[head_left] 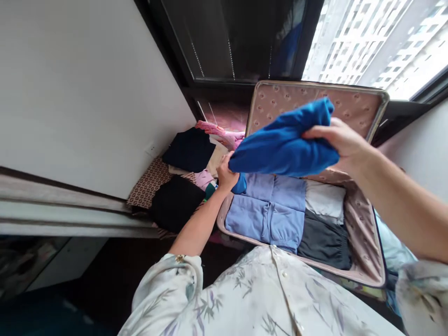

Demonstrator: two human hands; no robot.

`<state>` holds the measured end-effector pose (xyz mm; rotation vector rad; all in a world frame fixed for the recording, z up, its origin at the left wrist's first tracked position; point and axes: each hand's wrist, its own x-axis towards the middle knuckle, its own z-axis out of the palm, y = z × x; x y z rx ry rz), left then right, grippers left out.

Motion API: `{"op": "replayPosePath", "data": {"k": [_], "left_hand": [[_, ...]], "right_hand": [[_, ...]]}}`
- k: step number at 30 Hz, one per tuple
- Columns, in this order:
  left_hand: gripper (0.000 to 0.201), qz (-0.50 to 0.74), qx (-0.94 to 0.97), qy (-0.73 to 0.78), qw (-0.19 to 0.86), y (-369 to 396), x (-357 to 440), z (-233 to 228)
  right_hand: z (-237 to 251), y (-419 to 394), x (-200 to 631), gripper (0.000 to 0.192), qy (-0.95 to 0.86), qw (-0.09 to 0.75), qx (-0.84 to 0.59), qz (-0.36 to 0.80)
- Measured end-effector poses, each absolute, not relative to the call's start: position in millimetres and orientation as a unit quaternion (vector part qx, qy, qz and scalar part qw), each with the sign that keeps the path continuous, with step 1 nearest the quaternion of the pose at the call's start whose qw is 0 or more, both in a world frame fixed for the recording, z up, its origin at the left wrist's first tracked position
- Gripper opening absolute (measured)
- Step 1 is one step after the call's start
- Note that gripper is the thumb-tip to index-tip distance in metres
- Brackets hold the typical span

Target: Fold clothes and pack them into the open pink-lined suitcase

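Head view: a rolled-up blue garment (285, 142) is being held up over the open suitcase (367, 261), pinched at both ends. The right hand (345, 140) is wrapped over its upper end with fingers curled down onto the cloth, and the left hand (227, 175) is closed around the lower end. Inside the case, a folded light blue shirt (268, 212), something white (325, 198) and a dark grey piece (325, 240) are laid flat. More clothes (185, 172) are piled just left of the case.
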<state>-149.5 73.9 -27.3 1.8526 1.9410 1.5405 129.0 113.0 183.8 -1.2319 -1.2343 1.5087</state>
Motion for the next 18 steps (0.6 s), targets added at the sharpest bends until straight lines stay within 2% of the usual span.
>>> {"op": "replayPosePath", "data": {"k": [3, 7, 11, 14, 18], "left_hand": [[0.056, 0.337, 0.682, 0.649, 0.029, 99, -136, -51], [0.069, 0.102, 0.757, 0.642, 0.061, 133, -104, -134], [0.097, -0.088, 0.742, 0.648, 0.146, 123, -83, -235], [0.102, -0.080, 0.726, 0.668, 0.143, 106, -79, -262], [0.091, -0.015, 0.778, 0.621, 0.093, 130, -78, -244]], "right_hand": [[81, 143, 185, 0.017, -0.403, 0.371, -0.548, 0.632], [-79, 171, 237, 0.038, -0.345, 0.275, -0.648, 0.620], [-205, 159, 253, 0.071, -0.475, 0.128, -0.772, 0.403], [-244, 138, 241, 0.077, -0.612, 0.066, -0.754, 0.229], [-252, 138, 216, 0.069, -0.751, 0.070, -0.650, 0.089]]}}
